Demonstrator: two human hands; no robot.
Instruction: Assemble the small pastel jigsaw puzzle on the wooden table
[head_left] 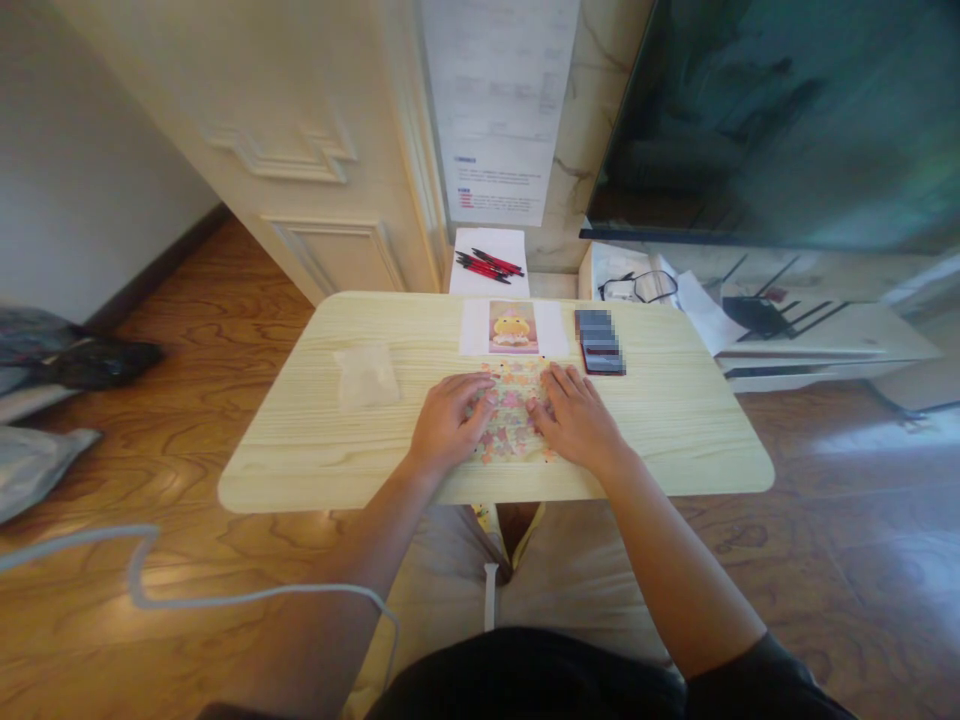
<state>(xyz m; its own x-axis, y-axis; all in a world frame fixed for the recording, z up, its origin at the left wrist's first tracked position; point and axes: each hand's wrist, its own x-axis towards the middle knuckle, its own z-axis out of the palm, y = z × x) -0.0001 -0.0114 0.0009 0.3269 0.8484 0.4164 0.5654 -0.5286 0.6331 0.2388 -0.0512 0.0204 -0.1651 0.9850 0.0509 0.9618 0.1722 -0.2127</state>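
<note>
Small pink and orange jigsaw puzzle pieces (pixel 510 405) lie spread on the wooden table between my two hands. My left hand (pixel 452 415) rests at their left side, its fingers stretched over the edge of the pieces and the thumb apart. Along the right side lies my right hand (pixel 574 415), palm down with the fingers spread, touching the outer pieces. Neither hand visibly grips anything. Just beyond the pieces sits a printed sheet (pixel 474 327) with a picture of a yellow cartoon figure (pixel 514 327).
A phone (pixel 600 342) lies right of the sheet, and a translucent bag (pixel 366 377) lies on the table (pixel 292 450) at left. Red and black pens (pixel 489 266) rest on paper behind the table. A white cable (pixel 255 597) crosses over my left forearm.
</note>
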